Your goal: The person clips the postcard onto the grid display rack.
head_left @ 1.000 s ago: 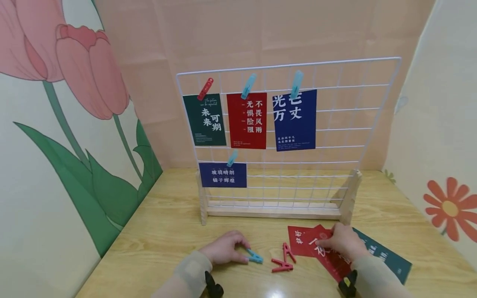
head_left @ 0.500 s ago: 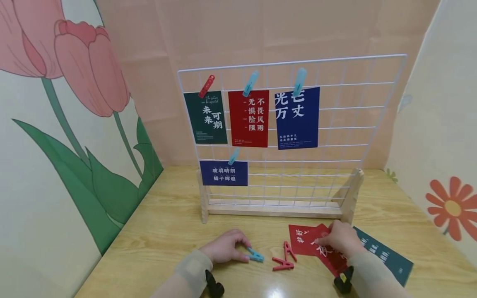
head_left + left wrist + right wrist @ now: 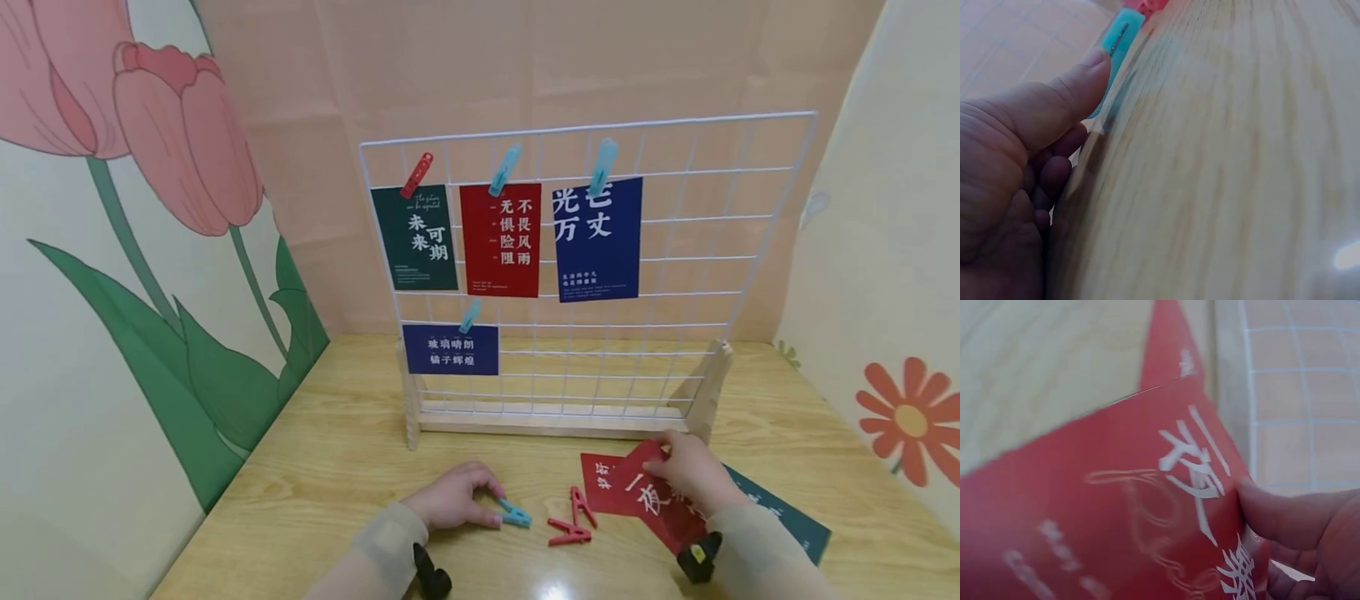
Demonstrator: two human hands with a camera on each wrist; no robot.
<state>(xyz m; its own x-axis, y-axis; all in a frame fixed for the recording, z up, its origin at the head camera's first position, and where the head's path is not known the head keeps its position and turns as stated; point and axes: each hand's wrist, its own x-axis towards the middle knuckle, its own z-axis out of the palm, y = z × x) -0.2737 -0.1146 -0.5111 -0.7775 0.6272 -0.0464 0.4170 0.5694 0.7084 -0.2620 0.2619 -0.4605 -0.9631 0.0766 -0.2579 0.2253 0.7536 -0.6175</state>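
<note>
And there, in front of the wire rack (image 3: 600, 324), the right hand (image 3: 697, 475) has its fingers clamped on the upper red card (image 3: 656, 512), thumb on the face, fingertips lost behind! That hand masks some lettering, while a second red card (image 3: 602, 483) and a green card (image 3: 791, 523), also before the rack, are partly covered. What shows: bold white brush-style writing, a faint looping line, small print blurred in the right wrist view. Farther forward of the rack, the left hand (image 3: 456, 498) pinches a blue clip (image 3: 516, 514), its forefinger's grip hidden in the left wrist view.
</note>
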